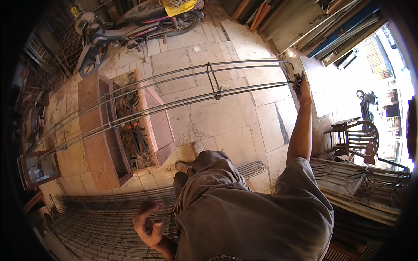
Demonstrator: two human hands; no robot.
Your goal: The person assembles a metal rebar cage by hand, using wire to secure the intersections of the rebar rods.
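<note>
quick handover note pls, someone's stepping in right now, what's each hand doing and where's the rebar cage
Right hand: arm stretched out, gripping the far end of the long rebar cage.
Left hand: empty, fingers curled, held over the stack of wire mesh on the floor.
Cage: raised, spanning across the open wooden box of scrap metal; its other end is near the small frame at the left.
Done: the cage is tied with stirrups and lifted at one end.
Left: it is not yet set down anywhere.
</note>
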